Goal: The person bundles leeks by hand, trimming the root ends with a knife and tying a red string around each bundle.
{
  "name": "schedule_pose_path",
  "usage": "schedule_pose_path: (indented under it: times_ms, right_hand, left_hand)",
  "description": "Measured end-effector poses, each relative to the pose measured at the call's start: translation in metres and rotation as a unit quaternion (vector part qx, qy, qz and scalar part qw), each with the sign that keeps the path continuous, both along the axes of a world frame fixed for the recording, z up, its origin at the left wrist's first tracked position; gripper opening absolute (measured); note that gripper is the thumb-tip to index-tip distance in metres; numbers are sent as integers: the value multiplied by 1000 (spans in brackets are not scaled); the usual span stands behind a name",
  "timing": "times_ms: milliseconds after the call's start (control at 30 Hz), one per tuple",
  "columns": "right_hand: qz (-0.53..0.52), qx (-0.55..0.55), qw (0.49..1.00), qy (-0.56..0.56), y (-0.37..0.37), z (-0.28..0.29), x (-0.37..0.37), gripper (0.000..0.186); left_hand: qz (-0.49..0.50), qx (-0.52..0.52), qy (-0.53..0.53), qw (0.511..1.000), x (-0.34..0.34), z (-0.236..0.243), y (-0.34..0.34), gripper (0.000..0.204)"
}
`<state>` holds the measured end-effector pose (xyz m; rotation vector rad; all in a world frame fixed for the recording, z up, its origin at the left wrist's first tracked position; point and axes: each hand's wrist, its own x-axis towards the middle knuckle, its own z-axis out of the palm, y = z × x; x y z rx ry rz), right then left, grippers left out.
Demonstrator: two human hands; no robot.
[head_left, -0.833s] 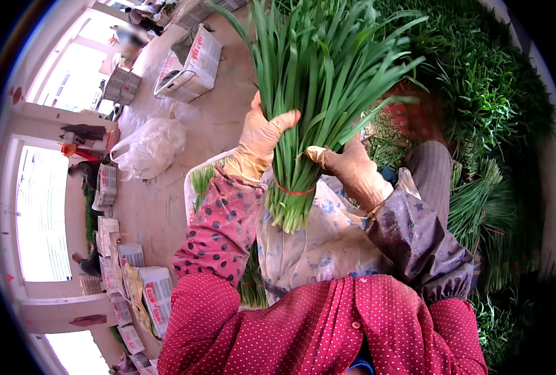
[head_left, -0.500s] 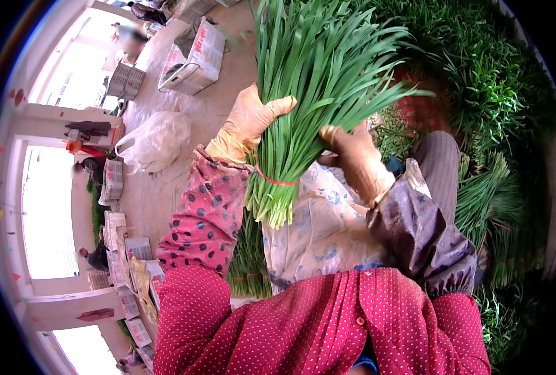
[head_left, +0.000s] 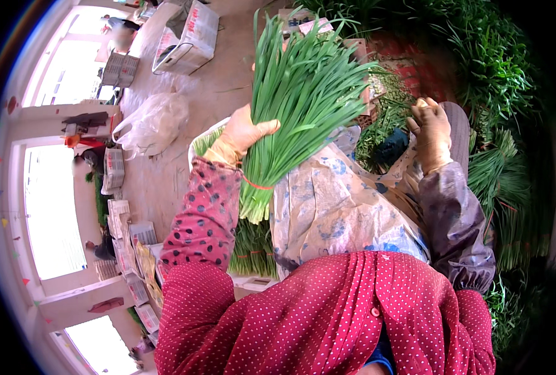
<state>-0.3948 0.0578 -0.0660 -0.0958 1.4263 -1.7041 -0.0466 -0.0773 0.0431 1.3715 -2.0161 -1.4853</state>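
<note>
My left hand (head_left: pixel 241 132), in a pale tan glove, is closed round the lower part of a long green leafy bundle (head_left: pixel 303 100) with a red band near its pale stem ends. My right hand (head_left: pixel 431 128), also gloved, is away from the bundle, beside my right knee (head_left: pixel 458 125), its fingers loosely bent and apart with nothing clear in them. A floral plastic apron (head_left: pixel 334 206) covers my lap. Below the held bundle, more banded bundles (head_left: pixel 251 262) stand in a white crate (head_left: pixel 259 282).
Dense green leaves (head_left: pixel 490 50) and banded bundles (head_left: pixel 496 175) lie along the right. Chopped leaf scraps (head_left: pixel 384 106) lie beyond my lap. A white plastic bag (head_left: pixel 156 125) and a white crate (head_left: pixel 187 40) are on the floor at left. Co-workers (head_left: pixel 118 34) and stacked crates (head_left: pixel 118 212) line the windows.
My right hand has let go of the bundle and moved right and up. My left hand, still holding it, has shifted a little left, and the bundle leans more to the upper right.
</note>
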Motion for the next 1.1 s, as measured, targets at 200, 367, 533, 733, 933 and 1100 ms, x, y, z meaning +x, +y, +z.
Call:
schedule_pose_path:
  times_ms: [200, 367, 533, 733, 933, 1100]
  right_hand:
    - [429, -180, 824, 323, 23, 51, 82, 28]
    - [387, -286, 527, 701, -6, 97, 151, 43]
    - [536, 19, 518, 666, -53, 49, 169, 45]
    - [523, -3, 555, 647, -17, 49, 170, 42]
    - [488, -16, 548, 679, -8, 48, 172, 49]
    - [470, -38, 530, 705, -7, 51, 173, 54]
  left_hand:
    - [77, 59, 88, 991, 3, -25, 23, 49]
    - [139, -14, 79, 987, 16, -26, 14, 47]
    - [210, 24, 197, 957, 14, -38, 20, 41]
    - [231, 67, 235, 942, 27, -47, 21, 39]
    - [243, 65, 216, 944, 28, -43, 19, 34]
    - [239, 75, 229, 941, 29, -42, 21, 34]
